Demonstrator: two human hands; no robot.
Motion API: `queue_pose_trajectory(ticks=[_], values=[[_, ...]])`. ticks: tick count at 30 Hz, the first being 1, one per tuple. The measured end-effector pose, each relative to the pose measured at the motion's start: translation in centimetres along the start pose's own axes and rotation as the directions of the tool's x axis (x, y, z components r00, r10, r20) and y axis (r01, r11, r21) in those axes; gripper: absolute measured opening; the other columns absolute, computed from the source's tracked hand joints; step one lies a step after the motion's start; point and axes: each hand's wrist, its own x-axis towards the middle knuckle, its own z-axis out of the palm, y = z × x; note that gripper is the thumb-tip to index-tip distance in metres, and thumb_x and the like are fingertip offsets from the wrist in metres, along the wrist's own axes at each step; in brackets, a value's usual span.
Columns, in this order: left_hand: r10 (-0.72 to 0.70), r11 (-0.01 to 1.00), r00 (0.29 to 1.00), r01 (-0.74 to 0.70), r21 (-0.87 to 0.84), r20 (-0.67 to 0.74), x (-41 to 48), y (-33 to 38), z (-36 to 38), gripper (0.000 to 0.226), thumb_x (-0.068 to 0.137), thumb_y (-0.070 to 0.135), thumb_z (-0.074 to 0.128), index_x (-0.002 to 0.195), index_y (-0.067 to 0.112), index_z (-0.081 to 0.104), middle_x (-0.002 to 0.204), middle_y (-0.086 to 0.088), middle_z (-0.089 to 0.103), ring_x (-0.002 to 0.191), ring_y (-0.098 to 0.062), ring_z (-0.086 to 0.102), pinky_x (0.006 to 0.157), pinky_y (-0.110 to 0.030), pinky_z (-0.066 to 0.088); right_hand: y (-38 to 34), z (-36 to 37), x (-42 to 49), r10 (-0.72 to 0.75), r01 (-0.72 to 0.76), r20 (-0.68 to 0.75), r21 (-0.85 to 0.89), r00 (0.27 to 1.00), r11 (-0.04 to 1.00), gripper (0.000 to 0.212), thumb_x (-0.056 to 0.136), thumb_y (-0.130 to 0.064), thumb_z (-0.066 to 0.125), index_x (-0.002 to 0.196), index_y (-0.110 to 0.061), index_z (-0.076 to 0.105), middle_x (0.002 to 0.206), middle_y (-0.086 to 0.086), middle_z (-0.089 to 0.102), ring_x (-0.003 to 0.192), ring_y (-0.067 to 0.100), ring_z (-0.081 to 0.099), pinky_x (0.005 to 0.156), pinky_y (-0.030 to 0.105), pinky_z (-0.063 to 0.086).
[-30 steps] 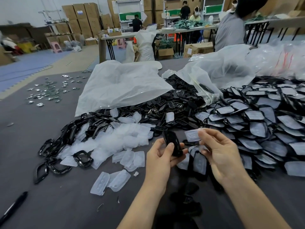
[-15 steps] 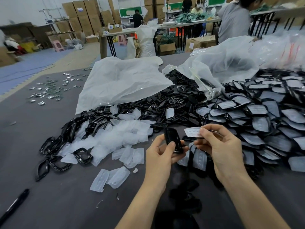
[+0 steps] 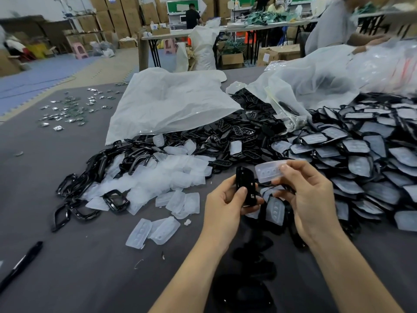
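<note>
Pad (image 3: 269, 171) nearer, maybe touching, shell (image 3: 244, 184); right hand (image 3: 309, 199) pinches pad, left hand (image 3: 225, 204) grips shell.

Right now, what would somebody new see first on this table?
The two hands in the middle: the left hand holds a black plastic shell, the right hand pinches a clear pad beside it. To the right spreads a big heap of black pieces with clear pads, and behind lies a white bag.

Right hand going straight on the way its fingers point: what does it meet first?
Probably the black shell gripped by the left hand; the clear pad pinched in the right hand leads, so it would touch first. Depth is unclear.
</note>
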Motion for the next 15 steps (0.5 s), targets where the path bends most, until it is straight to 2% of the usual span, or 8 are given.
queue_pose_trajectory(ticks=[4,8,12,15], values=[[-0.018,1.0,1.0,0.018,-0.007,0.022,0.1,-0.1,-0.2,0.027,0.098,-0.004,0.044,0.11,0.01,0.064,0.089,-0.016,0.072,0.077,-0.024,0.072,0.069,-0.028,0.059,0.3,-0.1,0.1,-0.014,0.017,0.047,-0.059,0.999,0.998,0.018,0.091,-0.004,0.057,0.08,-0.015,0.066,0.066,-0.003,0.067,0.056,0.009,0.06,0.051,0.019,0.051],[-0.013,1.0,0.999,0.011,0.024,0.053,0.0,-0.3,-0.2,0.028,0.097,-0.004,0.046,0.115,0.007,0.064,0.092,-0.014,0.074,0.078,-0.024,0.072,0.07,-0.028,0.058,0.7,-0.2,0.1,-0.057,0.079,0.108,-0.205,0.993,0.976,0.017,0.086,-0.004,0.065,0.08,-0.017,0.072,0.066,-0.003,0.069,0.056,0.005,0.06,0.054,0.015,0.05],[-0.014,0.999,0.997,0.01,0.052,0.072,0.0,-0.4,0.0,0.03,0.097,-0.004,0.048,0.116,0.013,0.064,0.101,-0.014,0.073,0.084,-0.022,0.071,0.072,-0.029,0.059,1.1,-0.1,0.2,-0.113,0.18,0.182,-0.414,0.977,0.892,0.02,0.083,-0.007,0.07,0.078,-0.026,0.071,0.065,-0.012,0.067,0.057,0.0,0.057,0.059,0.014,0.046],[-0.007,0.998,0.996,0.001,0.063,0.088,-0.1,-0.4,0.0,0.031,0.096,-0.003,0.05,0.113,0.019,0.065,0.102,-0.011,0.073,0.086,-0.022,0.071,0.071,-0.029,0.058,1.4,-0.2,0.2,-0.146,0.199,0.149,-0.453,0.978,0.869,0.019,0.08,-0.007,0.073,0.077,-0.025,0.067,0.071,-0.008,0.07,0.068,0.01,0.064,0.067,0.02,0.049]])
